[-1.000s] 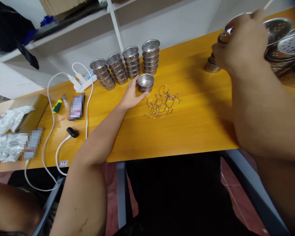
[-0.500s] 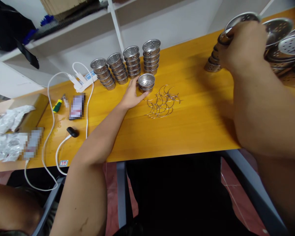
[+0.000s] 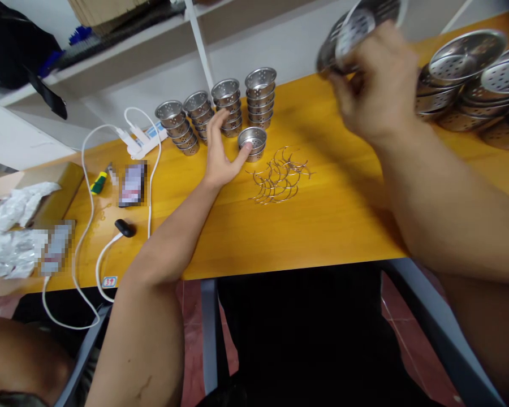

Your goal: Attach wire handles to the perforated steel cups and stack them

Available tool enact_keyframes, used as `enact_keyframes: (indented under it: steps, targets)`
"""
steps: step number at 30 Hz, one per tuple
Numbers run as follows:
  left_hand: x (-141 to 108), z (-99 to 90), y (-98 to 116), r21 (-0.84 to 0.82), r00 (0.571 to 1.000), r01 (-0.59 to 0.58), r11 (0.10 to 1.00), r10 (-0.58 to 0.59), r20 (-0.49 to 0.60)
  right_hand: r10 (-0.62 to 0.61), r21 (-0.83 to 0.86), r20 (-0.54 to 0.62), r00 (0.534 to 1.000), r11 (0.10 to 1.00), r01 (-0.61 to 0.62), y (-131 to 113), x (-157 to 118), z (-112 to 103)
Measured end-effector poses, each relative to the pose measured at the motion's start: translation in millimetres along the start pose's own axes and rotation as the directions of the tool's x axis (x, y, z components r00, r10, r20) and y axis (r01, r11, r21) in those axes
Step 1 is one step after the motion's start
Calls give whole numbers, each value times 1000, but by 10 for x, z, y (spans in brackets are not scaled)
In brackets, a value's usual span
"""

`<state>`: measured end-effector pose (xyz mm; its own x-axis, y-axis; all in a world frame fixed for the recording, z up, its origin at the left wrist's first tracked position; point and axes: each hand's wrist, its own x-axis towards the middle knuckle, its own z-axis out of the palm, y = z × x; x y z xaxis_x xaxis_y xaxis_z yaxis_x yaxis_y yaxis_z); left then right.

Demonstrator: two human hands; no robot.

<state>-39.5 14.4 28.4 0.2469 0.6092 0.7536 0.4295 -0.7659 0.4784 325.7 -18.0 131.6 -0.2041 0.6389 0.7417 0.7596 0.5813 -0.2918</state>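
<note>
My right hand (image 3: 377,85) is raised above the right side of the table, its fingers closed on perforated metal cups (image 3: 356,28). The cups are tilted and blurred, so I cannot tell how many there are. My left hand (image 3: 224,155) has its fingers spread, with the thumb over the rim of a short stack of perforated metal cups (image 3: 257,151). Its fingertips reach in front of a taller cup stack (image 3: 197,104) behind. A loose pile of thin curved metal wires (image 3: 280,178) lies just right of the short stack.
More cup stacks (image 3: 261,99) stand along the wall, and large ones (image 3: 466,62) at the far right. On the left are a power strip (image 3: 146,141), white cables, a phone-like blurred item (image 3: 133,183), a green-yellow tool (image 3: 99,182) and plastic bags (image 3: 14,251). Another person's arm shows lower left.
My right hand has lifted cups from the right side and moved left with them, tilting them. My left hand's fingers have opened away from the short stack, and its thumb has moved over the rim.
</note>
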Motion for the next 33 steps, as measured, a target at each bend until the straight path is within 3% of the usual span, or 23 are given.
enact_keyframes:
  steps: [2,4,8,12,14,17,20,23,28,33]
  targets:
    - [41,1,180,-63,994,-99,993,95,-62,-218,183,49,975,961,206,-194,-92,184]
    - [73,12,334,-232,990,-136,963,122,-74,-319,412,104,942,876,251,-451,-204,355]
    - [120,-2,491,-349,990,35,936,14,137,-229,713,201,952,701,18,-895,-412,577]
    - [106,12,468,-374,954,261,890,-178,242,-82,830,275,958,524,-193,-999,-513,718]
    - [76,48,437,-422,934,333,843,-233,271,-66,824,255,965,536,-182,-959,-526,772]
    - [34,85,453,-508,904,414,755,-278,324,-177,746,171,969,665,-10,-864,-512,788]
    - [12,63,565,-584,855,515,627,-330,399,-331,648,157,931,745,155,-782,-471,716]
    - [6,14,708,-616,798,601,510,-345,494,-426,606,195,883,760,233,-744,-423,607]
    - [14,-42,846,-562,712,698,443,-353,607,-498,604,252,830,751,268,-722,-356,494]
    - [17,-116,791,-501,645,760,414,-383,661,-512,628,334,791,747,219,-679,-328,490]
